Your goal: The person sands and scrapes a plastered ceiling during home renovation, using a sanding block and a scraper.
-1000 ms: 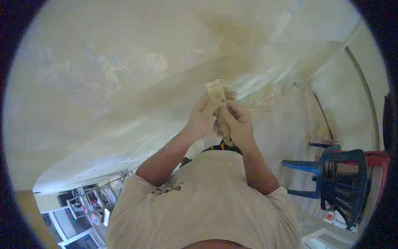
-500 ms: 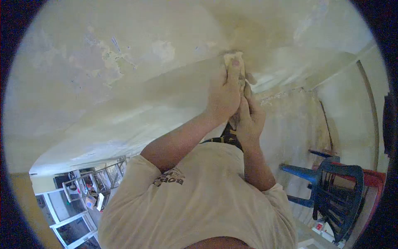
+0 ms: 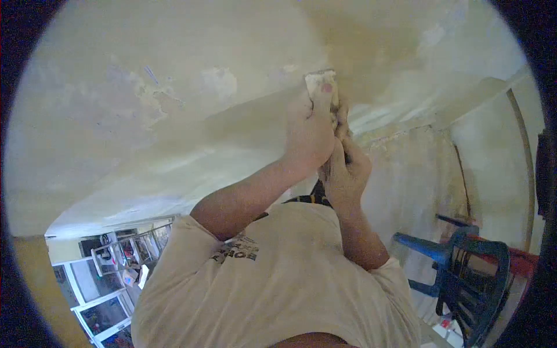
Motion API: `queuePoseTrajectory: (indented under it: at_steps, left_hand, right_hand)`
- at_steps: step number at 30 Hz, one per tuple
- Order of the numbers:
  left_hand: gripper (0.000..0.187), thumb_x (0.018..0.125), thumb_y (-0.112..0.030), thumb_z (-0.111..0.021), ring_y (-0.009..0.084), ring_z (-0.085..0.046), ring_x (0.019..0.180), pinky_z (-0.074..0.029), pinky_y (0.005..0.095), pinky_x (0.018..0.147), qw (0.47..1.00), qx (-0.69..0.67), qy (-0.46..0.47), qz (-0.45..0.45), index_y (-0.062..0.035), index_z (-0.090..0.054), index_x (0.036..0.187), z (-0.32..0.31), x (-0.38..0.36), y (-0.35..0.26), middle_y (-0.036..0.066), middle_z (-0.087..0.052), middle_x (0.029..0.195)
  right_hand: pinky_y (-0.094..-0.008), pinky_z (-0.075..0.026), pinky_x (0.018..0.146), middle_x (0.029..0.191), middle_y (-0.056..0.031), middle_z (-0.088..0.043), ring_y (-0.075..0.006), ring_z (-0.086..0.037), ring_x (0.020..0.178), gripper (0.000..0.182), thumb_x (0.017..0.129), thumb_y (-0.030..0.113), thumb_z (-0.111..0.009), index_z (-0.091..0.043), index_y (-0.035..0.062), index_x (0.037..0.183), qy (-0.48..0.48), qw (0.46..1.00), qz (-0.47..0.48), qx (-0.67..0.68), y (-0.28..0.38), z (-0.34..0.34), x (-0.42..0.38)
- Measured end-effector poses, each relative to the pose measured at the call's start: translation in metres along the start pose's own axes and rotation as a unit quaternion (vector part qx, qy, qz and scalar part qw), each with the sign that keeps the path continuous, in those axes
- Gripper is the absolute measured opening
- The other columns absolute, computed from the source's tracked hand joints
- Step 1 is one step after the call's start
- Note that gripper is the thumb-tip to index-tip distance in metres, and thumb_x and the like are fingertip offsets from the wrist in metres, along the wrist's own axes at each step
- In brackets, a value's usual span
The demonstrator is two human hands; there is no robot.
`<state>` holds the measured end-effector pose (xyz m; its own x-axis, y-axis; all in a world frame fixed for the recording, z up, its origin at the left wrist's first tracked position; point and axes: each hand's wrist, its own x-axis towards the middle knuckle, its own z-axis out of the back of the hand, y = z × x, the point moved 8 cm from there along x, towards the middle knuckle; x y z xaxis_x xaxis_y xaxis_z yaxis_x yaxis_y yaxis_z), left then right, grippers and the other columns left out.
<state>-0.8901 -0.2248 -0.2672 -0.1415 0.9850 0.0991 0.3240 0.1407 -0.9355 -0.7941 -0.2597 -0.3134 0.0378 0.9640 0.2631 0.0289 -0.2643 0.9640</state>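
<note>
A putty knife [image 3: 316, 80] with a broad, pale-smeared blade touches or nearly touches the stained wall surface [image 3: 261, 69] above me. My left hand [image 3: 310, 130] is closed around it, the thumb lying flat along the blade. Just below and to the right, my right hand [image 3: 350, 171] is closed on the lower part of the same tool. The handle is mostly hidden by my fingers. A darker, damp-looking patch [image 3: 365, 40] spreads beyond the blade, and peeling paint [image 3: 159, 101] shows to the left.
Stacked dark plastic chairs [image 3: 473, 261] stand at the lower right, beside something red [image 3: 522, 252]. At lower left are a white-framed window or cabinet [image 3: 104, 307] and a metal ladder-like frame [image 3: 151, 240]. A narrow pipe or strip [image 3: 522, 151] runs down the right wall.
The view has shifted slightly. Both hands and the putty knife have moved a little left and farther along the surface, and the blade now faces me more. The grip is kept.
</note>
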Motion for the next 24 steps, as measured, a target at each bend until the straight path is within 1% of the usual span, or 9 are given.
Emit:
queuePoseTrajectory:
  at_steps: [3,4,6,10,12,14,19,22,24]
  left_hand:
    - [0.032,0.095,-0.034,-0.04,0.0105,-0.045,0.05,-0.04,0.0247,0.045,0.999,0.008,-0.027,0.039,-0.0081,-0.047,0.077,0.004,-0.002,0.008,0.003,-0.049,0.063]
    - [0.032,0.095,-0.034,-0.04,0.0102,-0.045,0.05,-0.04,0.0245,0.045,0.999,-0.006,-0.03,0.035,-0.008,-0.048,0.078,0.004,-0.002,0.011,0.003,-0.049,0.063]
    - [0.032,0.095,-0.034,-0.041,0.01,-0.045,0.051,-0.04,0.0243,0.046,0.999,-0.019,-0.025,0.019,-0.0079,-0.048,0.079,0.003,0.0,0.009,0.003,-0.05,0.063]
    - [0.031,0.095,-0.034,-0.042,0.0101,-0.046,0.052,-0.04,0.0243,0.046,0.999,-0.002,-0.021,0.029,-0.0078,-0.048,0.08,0.004,0.004,0.015,0.003,-0.049,0.063]
    - [0.03,0.095,-0.034,-0.042,0.0103,-0.046,0.051,-0.04,0.0245,0.045,1.0,-0.002,-0.017,0.01,-0.0076,-0.048,0.081,0.001,0.002,0.01,0.003,-0.049,0.063]
    - [0.031,0.095,-0.034,-0.042,0.0101,-0.046,0.051,-0.039,0.0248,0.044,0.996,-0.025,-0.049,0.071,-0.0072,-0.049,0.08,0.007,-0.006,0.02,0.003,-0.049,0.062]
    - [0.033,0.095,-0.03,-0.04,0.0096,-0.045,0.047,-0.038,0.0251,0.043,0.998,-0.033,-0.022,0.043,-0.0054,-0.05,0.076,0.001,-0.005,0.008,0.001,-0.048,0.058]
    - [0.035,0.095,-0.026,-0.039,0.0088,-0.043,0.044,-0.035,0.025,0.041,0.999,-0.017,-0.033,0.01,-0.0043,-0.05,0.071,-0.001,0.002,-0.005,0.001,-0.046,0.055]
    - [0.035,0.095,-0.026,-0.039,0.0085,-0.043,0.043,-0.035,0.0248,0.04,0.999,-0.022,-0.035,-0.017,-0.0045,-0.05,0.071,0.001,-0.001,-0.006,0.0,-0.046,0.055]
  right_hand:
    - [-0.0182,-0.031,0.04,0.062,0.0025,-0.052,-0.0028,-0.042,0.046,0.024,0.094,0.014,-0.046,-0.059,-0.0059,0.099,-0.002,0.996,0.078,-0.054,0.02,-0.001,0.006]
    - [-0.0182,-0.031,0.04,0.062,0.0025,-0.052,-0.0028,-0.042,0.046,0.024,0.094,0.014,-0.046,-0.059,-0.0059,0.099,0.001,0.996,0.074,-0.056,0.017,-0.001,0.0]
    - [-0.0181,-0.031,0.04,0.061,0.0029,-0.051,-0.0024,-0.042,0.047,0.026,0.094,0.016,-0.046,-0.059,-0.006,0.099,-0.001,0.996,-0.06,0.062,-0.006,-0.002,-0.004]
    - [-0.0177,-0.03,0.04,0.062,0.003,-0.052,-0.0019,-0.041,0.047,0.026,0.094,0.016,-0.047,-0.058,-0.0061,0.103,0.018,1.0,-0.011,-0.02,-0.011,0.002,0.002]
    - [-0.0247,-0.036,0.044,0.051,-0.0048,-0.046,-0.0056,-0.042,0.048,0.023,0.088,0.016,-0.055,-0.06,-0.006,0.091,-0.014,0.999,-0.021,-0.034,-0.018,0.007,0.001]
    - [-0.0248,-0.036,0.044,0.052,-0.0045,-0.047,-0.0057,-0.042,0.049,0.022,0.088,0.016,-0.055,-0.06,-0.0059,0.091,-0.025,0.999,-0.016,-0.016,-0.014,0.004,0.001]
    - [-0.0235,-0.035,0.044,0.054,-0.0016,-0.05,-0.0044,-0.042,0.049,0.022,0.089,0.015,-0.054,-0.061,-0.0048,0.096,-0.027,0.999,0.006,-0.016,0.007,0.003,0.0]
    - [-0.0213,-0.034,0.044,0.056,0.0014,-0.05,-0.0026,-0.041,0.05,0.021,0.09,0.014,-0.052,-0.062,-0.0036,0.096,-0.033,0.996,-0.077,0.026,0.004,-0.001,-0.001]
    - [-0.0201,-0.032,0.043,0.055,0.0028,-0.05,-0.0016,-0.04,0.049,0.021,0.091,0.015,-0.05,-0.062,-0.0029,0.093,-0.007,0.999,-0.031,0.013,0.011,-0.001,0.003]
